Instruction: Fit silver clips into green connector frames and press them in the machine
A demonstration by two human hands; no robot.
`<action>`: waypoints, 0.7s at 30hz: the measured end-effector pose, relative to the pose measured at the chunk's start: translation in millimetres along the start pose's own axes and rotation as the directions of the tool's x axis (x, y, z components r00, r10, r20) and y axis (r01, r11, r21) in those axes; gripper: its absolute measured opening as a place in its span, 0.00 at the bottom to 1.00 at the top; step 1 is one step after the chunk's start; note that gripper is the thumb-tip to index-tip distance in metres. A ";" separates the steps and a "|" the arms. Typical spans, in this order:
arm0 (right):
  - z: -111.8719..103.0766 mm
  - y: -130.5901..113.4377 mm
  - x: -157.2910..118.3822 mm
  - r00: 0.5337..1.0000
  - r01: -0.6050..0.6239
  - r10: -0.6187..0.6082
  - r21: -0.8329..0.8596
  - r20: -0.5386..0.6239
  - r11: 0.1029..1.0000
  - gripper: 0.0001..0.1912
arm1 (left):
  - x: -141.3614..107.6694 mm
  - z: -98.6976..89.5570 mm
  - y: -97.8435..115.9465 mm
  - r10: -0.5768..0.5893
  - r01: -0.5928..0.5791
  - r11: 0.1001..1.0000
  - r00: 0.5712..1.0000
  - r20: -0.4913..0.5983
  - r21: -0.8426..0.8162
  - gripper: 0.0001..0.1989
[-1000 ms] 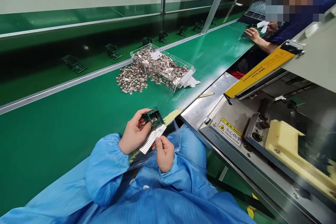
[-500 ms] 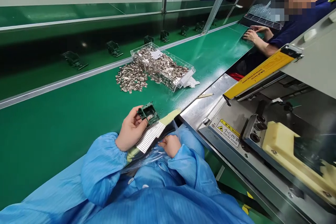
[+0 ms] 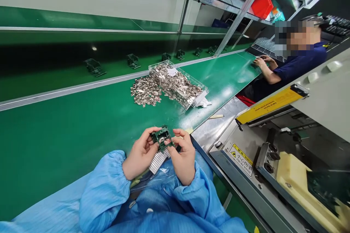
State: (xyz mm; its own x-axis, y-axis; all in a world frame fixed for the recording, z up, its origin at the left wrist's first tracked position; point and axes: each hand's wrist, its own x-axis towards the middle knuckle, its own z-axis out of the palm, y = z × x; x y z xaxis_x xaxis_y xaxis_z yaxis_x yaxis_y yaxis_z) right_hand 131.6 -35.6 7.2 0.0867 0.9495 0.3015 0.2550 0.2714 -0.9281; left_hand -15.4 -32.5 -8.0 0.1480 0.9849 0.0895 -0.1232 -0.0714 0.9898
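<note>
My left hand (image 3: 140, 153) grips a small dark green plastic housing (image 3: 162, 133) by its left side, thumb in front. The housing has a squarish opening facing me, with a bit of bright metal inside. My right hand (image 3: 182, 158) is closed at the housing's right side, its thumb against the lower edge of the opening. Whether a small piece is pinched in those fingers is hidden. Under both hands, above my lap, lies a white-and-dark striped strip of metal pieces (image 3: 158, 162), partly covered. Clear plastic film (image 3: 164, 174) shows beside it.
A transparent box (image 3: 201, 96) full of small metal pieces stands on the green bench (image 3: 82, 127), beside a loose metal heap (image 3: 146, 91). Several dark housings (image 3: 133, 61) line the back. A machine (image 3: 246, 145) with a hand-injury label is at right; a co-worker (image 3: 298, 62) sits beyond.
My right hand has risen from the plastic film near my lap to the housing and touches it. My left hand still holds the housing. The camera view has tilted upward.
</note>
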 end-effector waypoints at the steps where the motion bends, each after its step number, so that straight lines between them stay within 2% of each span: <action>1: 4.6 -0.2 1.4 1.000 -0.002 0.002 -0.028 -0.001 1.000 0.04 | -0.2 0.2 0.4 0.011 -0.011 1.000 1.000 0.006 0.003 0.17; 4: 11.3 -2.3 3.5 1.000 -0.016 0.016 -0.083 0.001 0.996 0.03 | -0.4 0.2 0.7 0.024 -0.024 0.998 1.000 0.004 0.051 0.17; 7: 11.9 -4.2 5.3 0.999 -0.045 0.045 -0.067 0.007 0.997 0.03 | -0.6 0.1 -0.4 0.023 -0.023 0.996 1.000 0.001 0.091 0.17; 12: 10.7 -0.5 10.1 0.987 -0.161 0.159 0.074 0.028 0.984 0.07 | 0.1 1.3 0.7 0.049 -0.050 0.998 0.998 0.032 0.025 0.15; 16: -0.3 2.3 10.1 0.972 -0.226 0.205 0.227 0.112 0.947 0.07 | 3.3 -2.3 4.9 0.045 -0.045 0.999 0.999 0.022 -0.002 0.16; 17: -5.7 1.5 8.9 0.974 -0.213 0.185 0.249 0.131 0.945 0.06 | 4.0 -3.6 6.8 0.035 -0.036 0.999 0.999 0.009 0.012 0.17; 18: -12.2 -0.4 7.2 0.978 -0.180 0.145 0.253 0.149 0.951 0.09 | 4.4 -4.4 9.5 0.022 -0.022 0.999 1.000 0.002 0.032 0.17; 21: -37.9 -12.9 0.0 0.973 0.019 -0.055 0.156 0.225 0.988 0.29 | 1.5 1.3 24.8 -0.017 0.007 0.992 0.997 0.073 0.129 0.18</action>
State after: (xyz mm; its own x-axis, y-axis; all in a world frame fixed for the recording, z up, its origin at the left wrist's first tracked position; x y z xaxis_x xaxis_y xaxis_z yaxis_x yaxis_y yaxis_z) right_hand 164.8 -45.1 27.5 -0.1465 0.9443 0.2946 0.1036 0.3109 -0.9448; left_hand -16.9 -33.0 16.8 0.2209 0.9720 0.0804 0.0059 -0.0838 0.9965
